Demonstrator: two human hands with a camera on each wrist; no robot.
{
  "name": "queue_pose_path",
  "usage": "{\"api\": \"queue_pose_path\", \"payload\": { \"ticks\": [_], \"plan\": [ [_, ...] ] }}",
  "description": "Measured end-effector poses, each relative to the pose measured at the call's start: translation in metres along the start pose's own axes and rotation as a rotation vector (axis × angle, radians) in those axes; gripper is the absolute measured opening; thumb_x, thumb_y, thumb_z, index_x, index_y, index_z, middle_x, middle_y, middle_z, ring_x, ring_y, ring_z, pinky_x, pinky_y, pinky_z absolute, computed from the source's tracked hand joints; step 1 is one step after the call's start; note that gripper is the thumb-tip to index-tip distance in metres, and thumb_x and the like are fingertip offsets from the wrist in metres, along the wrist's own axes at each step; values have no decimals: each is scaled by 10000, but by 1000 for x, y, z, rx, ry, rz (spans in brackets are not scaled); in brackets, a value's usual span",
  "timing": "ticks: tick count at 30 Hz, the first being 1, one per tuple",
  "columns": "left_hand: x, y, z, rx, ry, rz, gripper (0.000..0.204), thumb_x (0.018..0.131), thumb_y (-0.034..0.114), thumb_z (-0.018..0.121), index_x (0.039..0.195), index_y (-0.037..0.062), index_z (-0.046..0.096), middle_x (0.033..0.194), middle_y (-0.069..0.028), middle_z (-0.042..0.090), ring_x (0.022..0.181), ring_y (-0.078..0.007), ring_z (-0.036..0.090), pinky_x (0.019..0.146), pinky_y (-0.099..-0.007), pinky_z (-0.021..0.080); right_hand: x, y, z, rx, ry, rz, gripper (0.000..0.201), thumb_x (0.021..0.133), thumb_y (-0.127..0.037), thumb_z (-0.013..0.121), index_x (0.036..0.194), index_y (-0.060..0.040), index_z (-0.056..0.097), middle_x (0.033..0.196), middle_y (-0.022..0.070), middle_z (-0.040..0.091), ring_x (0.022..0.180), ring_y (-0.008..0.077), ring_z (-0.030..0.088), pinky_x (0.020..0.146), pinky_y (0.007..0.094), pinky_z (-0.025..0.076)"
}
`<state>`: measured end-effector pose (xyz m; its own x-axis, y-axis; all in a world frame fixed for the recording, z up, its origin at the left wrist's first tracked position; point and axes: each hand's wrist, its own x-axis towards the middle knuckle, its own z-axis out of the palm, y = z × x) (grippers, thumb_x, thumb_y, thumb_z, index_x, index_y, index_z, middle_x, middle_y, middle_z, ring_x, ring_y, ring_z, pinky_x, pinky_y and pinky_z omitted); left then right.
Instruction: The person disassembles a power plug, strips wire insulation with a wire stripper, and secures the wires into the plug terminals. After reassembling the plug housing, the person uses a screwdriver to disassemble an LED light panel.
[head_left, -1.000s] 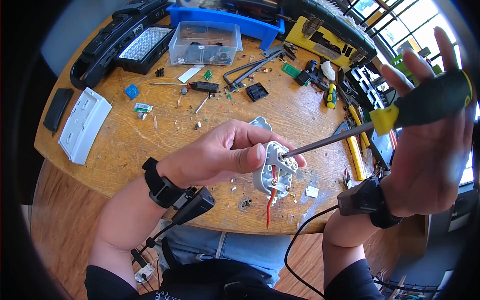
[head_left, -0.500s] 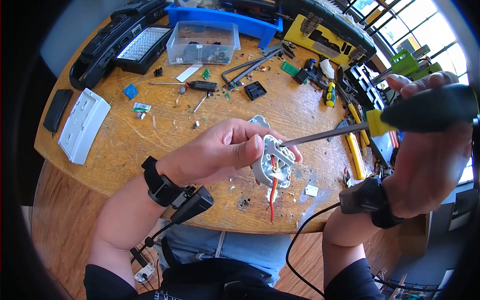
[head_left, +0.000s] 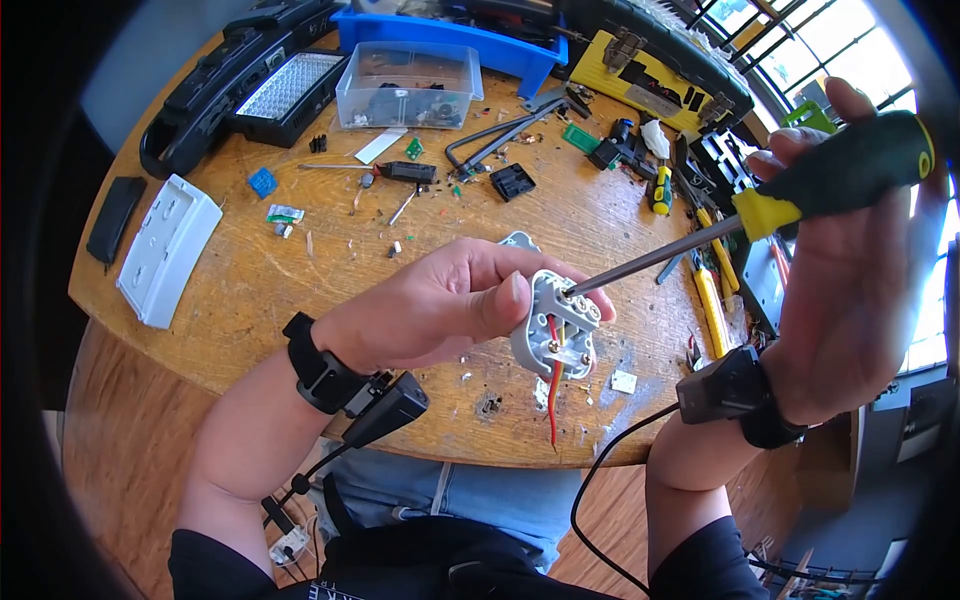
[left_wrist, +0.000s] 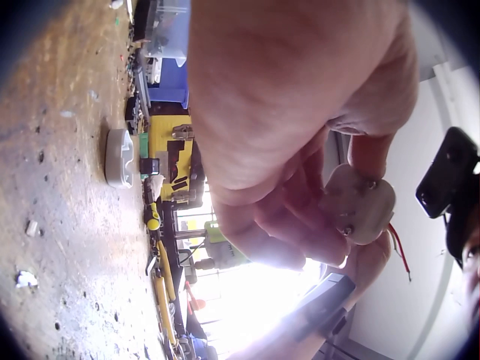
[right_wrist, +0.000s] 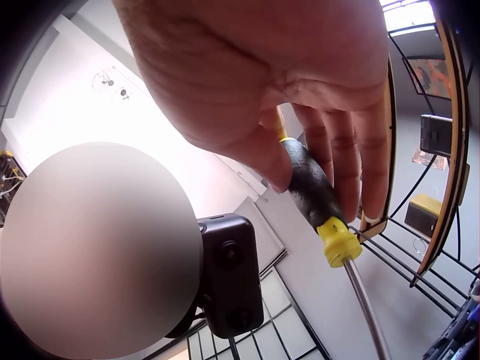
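Note:
My left hand (head_left: 430,305) holds a small pale grey housing (head_left: 524,347) between thumb and fingers, its inside with brass screws turned up. A red wire (head_left: 554,405) hangs from its lower end. The left wrist view shows the housing's smooth back (left_wrist: 360,204) beneath my left hand (left_wrist: 300,97). With my right hand (head_left: 835,300) I hold a screwdriver (head_left: 850,182) by its dark green and yellow handle, the tip at a screw on the housing's upper edge. In the right wrist view, thumb and fingers of the right hand (right_wrist: 277,67) lie around the handle (right_wrist: 309,180).
Beyond the left hand lies another grey shell (head_left: 518,240). A black-handled screwdriver (head_left: 408,172), hacksaw (head_left: 500,138) and clear box (head_left: 408,90) are farther back. Pliers with yellow handles (head_left: 712,312) lie to the right, a white casing (head_left: 168,250) to the left.
The right hand has shifted its fingers around the handle, and the screwdriver's tilt has changed. The housing has moved slightly in the left hand's hold, with the tip staying at its upper edge.

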<state>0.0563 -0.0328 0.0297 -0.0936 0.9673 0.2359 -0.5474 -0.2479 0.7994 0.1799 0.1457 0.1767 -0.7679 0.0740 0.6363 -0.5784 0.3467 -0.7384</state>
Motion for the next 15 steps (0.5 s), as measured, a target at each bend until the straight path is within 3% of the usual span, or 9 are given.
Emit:
{"api": "queue_pose_path", "payload": {
  "ticks": [3, 7, 9, 15],
  "plan": [
    [-1, 6, 3, -11, -31, -46, 756, 752, 526, 653, 1181, -77, 499, 1046, -196, 609, 961, -262, 620, 828, -354, 509, 5, -4, 15, 152, -67, 7, 521, 929, -259, 414, 1366, -30, 246, 1335, 284, 348, 1067, 357, 546, 918, 486, 437],
    [-1, 1, 1, -7, -28, 14, 722, 765, 496, 662, 1169, -83, 514, 1029, -201, 618, 956, -267, 622, 842, -369, 496, 5, -3, 17, 306, -136, 12, 513, 932, -253, 415, 1365, -34, 250, 1330, 281, 359, 1062, 357, 552, 919, 487, 439],
    [-2, 0, 0, 31, 17, 37, 690, 771, 470, 672, 1154, -87, 532, 998, -188, 631, 943, -250, 627, 844, -357, 491, -1, 5, 0, -56, 87, -8, 498, 937, -221, 419, 1369, -42, 249, 1308, 264, 398, 1042, 355, 566, 925, 497, 438],
    [-2, 0, -2, 50, 28, -11, 688, 764, 460, 689, 1138, -98, 543, 984, -157, 643, 911, -200, 633, 819, -308, 493, -6, 4, -4, -67, 117, -21, 469, 938, -193, 422, 1342, 2, 285, 1252, 248, 463, 1029, 356, 577, 928, 510, 436]
  ]
}}
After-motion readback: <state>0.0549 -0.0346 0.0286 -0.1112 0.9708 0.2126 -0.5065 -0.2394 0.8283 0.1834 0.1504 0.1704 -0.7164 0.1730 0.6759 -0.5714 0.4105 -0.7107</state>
